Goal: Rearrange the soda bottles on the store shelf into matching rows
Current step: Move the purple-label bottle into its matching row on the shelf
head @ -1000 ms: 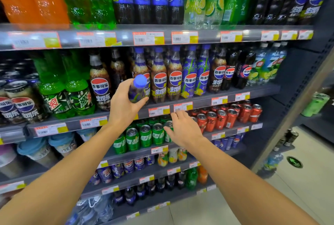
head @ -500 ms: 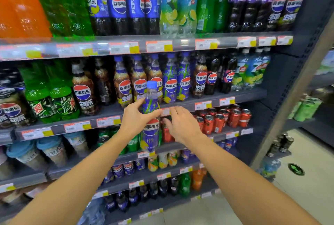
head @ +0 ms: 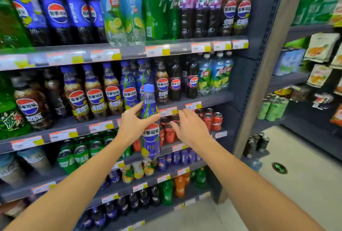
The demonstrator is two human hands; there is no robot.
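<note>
— One bottle is off the shelf: the blue bamboo-print Pepsi bottle (head: 150, 128) hangs upright in front of the shelf edge (head: 103, 126), out in the aisle, with the red cans (head: 209, 119) behind it. The left hand (head: 134, 125) is wrapped around its upper body, just under the shoulder, thumb across the near face. Is that a sound place to hold it?

— Probably the best one. The person has it where the plastic narrows, so the fingers close well round. It looks full, so it should feel fairly heavy for its size, and the shrink label is likely slick. A full bottle stays stiff under a squeeze; dents are unlikely.

— And the right hand (head: 190, 128)?

— Open, fingers spread, holding nothing, just right of the bottle and not touching it. It could support the base if the grip slips.

— Where does it belong?

— Judging by the labels, with the matching blue bottles (head: 129, 90) on the middle shelf, left of the dark-capped Pepsi bottles (head: 175, 82). Setting it down base first, without knocking neighbours, matters more than force.
</note>
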